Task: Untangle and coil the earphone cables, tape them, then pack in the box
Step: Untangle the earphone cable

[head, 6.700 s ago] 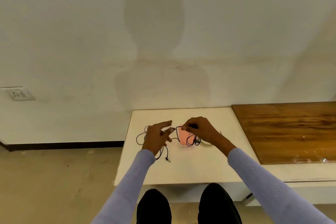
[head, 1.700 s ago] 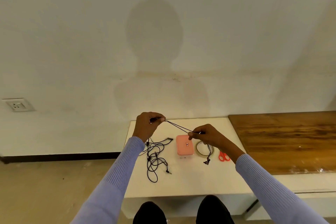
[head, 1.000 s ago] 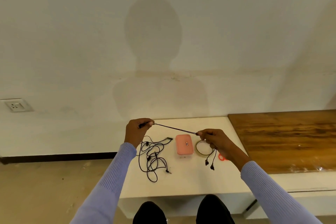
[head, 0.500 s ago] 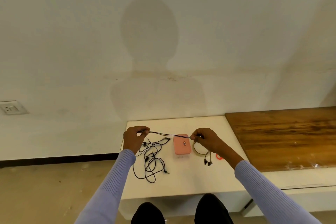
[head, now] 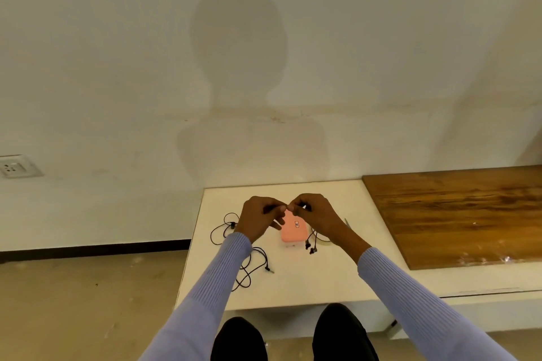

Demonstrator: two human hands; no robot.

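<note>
Head view. The left hand (head: 259, 218) and right hand (head: 313, 214) met fingertip to fingertip above the white worktop (head: 296, 281), each grip pressed together in a pinch on a stretch of the held earphone cable (head: 311, 239); the cable between the fingertips was too thin to make out. Its earbuds (head: 310, 247) dangled at 6 o'clock from the right hand, just beside the pink box (head: 293, 233), which lay closed directly beneath the hands. A second, loose earphone cable (head: 249, 267) sprawled in open loops from 9 to 7 o'clock of the box, partly under the left sleeve (head: 223, 269), with its plug near the front edge. A tape roll (head: 322, 239) lay at 3 o'clock of the box, largely hidden by the right wrist. A wooden board (head: 457, 211) covered the worktop farther toward 3 o'clock.

Judged stage: start of coiling the held cable, with taping and packing not yet done. Risks: the hanging earbuds could catch on the box corner or the tape roll as the loops are wound, spoiling the coil; a slack pinch could let the first loop spring open; the left sleeve could drag the loose cable toward the worktop edge.
</note>
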